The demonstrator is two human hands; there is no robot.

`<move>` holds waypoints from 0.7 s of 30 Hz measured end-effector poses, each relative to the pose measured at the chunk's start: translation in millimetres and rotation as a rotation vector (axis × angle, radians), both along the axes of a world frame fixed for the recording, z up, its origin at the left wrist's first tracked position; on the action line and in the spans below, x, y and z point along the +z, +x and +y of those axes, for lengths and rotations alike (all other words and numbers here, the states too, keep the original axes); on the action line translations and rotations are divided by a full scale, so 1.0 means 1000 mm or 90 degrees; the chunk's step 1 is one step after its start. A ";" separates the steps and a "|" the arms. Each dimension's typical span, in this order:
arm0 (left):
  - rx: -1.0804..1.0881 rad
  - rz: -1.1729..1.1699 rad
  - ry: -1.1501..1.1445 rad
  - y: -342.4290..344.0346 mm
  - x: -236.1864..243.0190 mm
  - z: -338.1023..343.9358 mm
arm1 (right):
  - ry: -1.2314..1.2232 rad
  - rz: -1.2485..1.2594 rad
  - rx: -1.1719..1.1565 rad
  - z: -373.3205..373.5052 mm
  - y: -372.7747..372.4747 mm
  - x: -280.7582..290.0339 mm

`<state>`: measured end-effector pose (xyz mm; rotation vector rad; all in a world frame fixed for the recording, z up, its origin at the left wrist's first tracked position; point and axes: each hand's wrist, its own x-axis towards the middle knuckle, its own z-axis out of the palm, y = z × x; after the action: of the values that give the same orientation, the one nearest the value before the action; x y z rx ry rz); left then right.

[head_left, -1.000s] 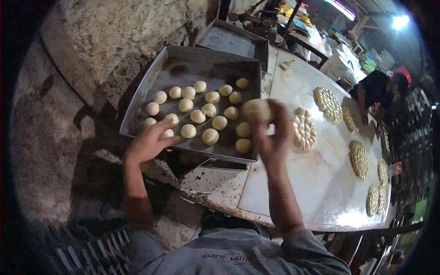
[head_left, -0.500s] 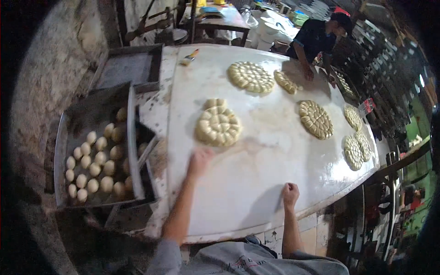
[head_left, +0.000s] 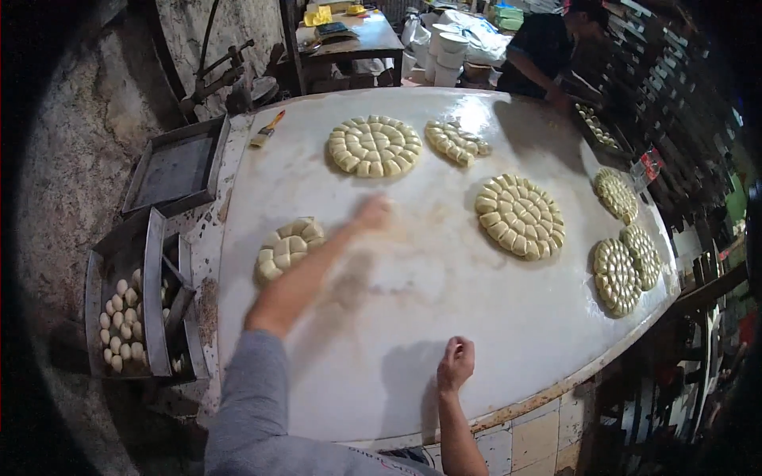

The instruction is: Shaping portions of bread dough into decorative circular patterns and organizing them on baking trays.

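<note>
1. A metal tray [head_left: 119, 262] stands left of the white table [head_left: 413, 333], off its edge. It holds small pale dough balls [head_left: 119, 325] in rows, and a second tray wall crosses over it at a slant, hiding some of them.
2. An empty metal tray [head_left: 176, 165] sits beyond it, near the table's far left corner, with a brush [head_left: 267, 130] just beside it on the tabletop.
3. The left hand [head_left: 371, 213] reaches out over the middle of the table, blurred. How far open it is cannot be told, nor whether it holds anything.
4. The small dough cluster [head_left: 289, 246] lies on the table just left of the left forearm, near the tray side. It is an uneven rounded patch of packed balls with no clear long axis.
5. The right hand [head_left: 456, 363] rests on the table near the front edge, curled into a loose fist, with nothing seen in it.
6. Round dough discs made of packed balls lie farther out: one large disc [head_left: 375, 146] at the far middle, another [head_left: 520, 216] to the right, smaller ones [head_left: 627, 262] along the right rim.
7. A small red and white package [head_left: 649, 165] stands at the table's right edge.
8. A person in a dark top [head_left: 544, 55] works at the far side.
</note>
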<state>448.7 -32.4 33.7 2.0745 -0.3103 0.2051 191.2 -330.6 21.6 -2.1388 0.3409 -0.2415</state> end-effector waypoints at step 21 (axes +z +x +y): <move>0.353 0.075 0.366 -0.448 0.026 0.010 | -0.416 -0.224 0.162 0.059 -0.012 0.031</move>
<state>0.9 -22.5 60.1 2.6961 0.3291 0.3538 179.1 -271.3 52.4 -2.6793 -0.2554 -0.6382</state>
